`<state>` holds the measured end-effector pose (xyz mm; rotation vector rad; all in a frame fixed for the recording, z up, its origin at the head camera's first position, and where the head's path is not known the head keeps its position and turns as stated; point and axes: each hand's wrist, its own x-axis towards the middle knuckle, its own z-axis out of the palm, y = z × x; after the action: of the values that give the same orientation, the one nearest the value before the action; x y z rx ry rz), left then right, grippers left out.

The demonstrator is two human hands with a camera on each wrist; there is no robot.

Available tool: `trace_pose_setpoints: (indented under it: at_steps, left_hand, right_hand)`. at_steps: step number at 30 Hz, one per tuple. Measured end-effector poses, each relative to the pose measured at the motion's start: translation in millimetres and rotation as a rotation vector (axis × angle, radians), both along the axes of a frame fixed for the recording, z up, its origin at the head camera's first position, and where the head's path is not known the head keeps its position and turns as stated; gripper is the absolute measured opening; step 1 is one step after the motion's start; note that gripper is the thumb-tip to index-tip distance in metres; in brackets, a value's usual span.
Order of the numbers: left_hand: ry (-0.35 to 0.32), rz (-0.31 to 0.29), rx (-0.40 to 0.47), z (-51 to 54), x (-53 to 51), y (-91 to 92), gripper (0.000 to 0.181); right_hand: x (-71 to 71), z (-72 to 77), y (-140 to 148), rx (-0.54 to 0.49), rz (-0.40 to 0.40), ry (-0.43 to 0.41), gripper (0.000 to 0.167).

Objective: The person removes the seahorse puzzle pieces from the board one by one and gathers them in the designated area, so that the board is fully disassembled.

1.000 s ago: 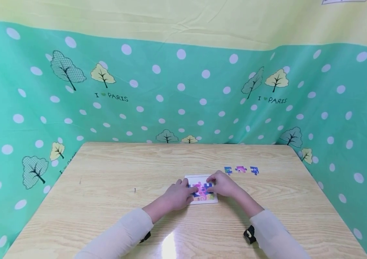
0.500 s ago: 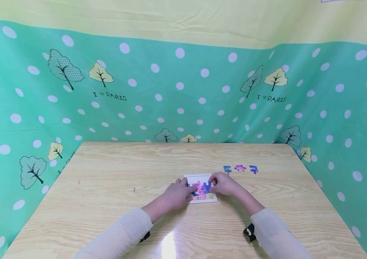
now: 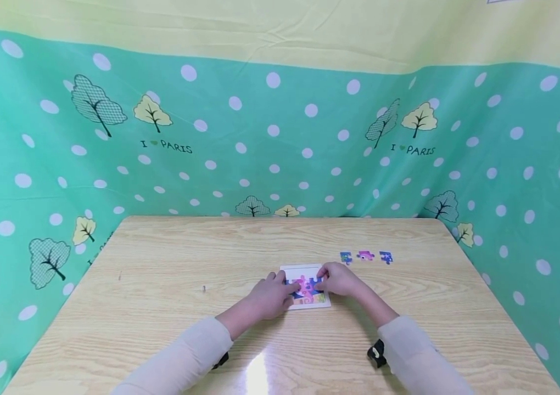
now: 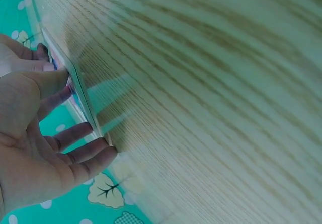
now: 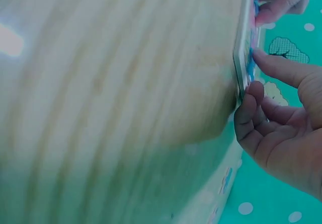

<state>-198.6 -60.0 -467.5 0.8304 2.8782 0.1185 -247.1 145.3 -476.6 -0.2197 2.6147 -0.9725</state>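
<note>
Currently, 3 loose pcs. (image 3: 366, 255) on bench (image 3: 161, 263); puzzle (image 3: 307, 297) part-fills tray (image 3: 302, 271); L hand (image 3: 267, 296): fingers apart; R hand (image 3: 341, 278): curled, grip unclear.

This is a curtained booth, in what building I cannot tell. Dotted cloth (image 3: 255, 118) hangs beyond the far edge and both side edges of a wood-grain table (image 3: 171, 255).

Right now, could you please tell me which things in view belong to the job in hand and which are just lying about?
Apparently part of the job:
puzzle tray, partly filled, with left hand and right hand on it
loose pink piece, between two loose blue pieces

Apparently not:
patterned cloth
dark speck, too small to identify
</note>
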Motion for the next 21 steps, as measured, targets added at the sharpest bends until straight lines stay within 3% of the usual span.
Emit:
trace_pose_setpoints:
  at_steps: [21]
  left_hand:
    - [-0.028, 0.002, -0.022, -0.5, -0.8, 1.0, 0.042]
  right_hand:
    - [3.2, -0.6, -11.2, 0.049, -0.09, -0.019, 0.027]
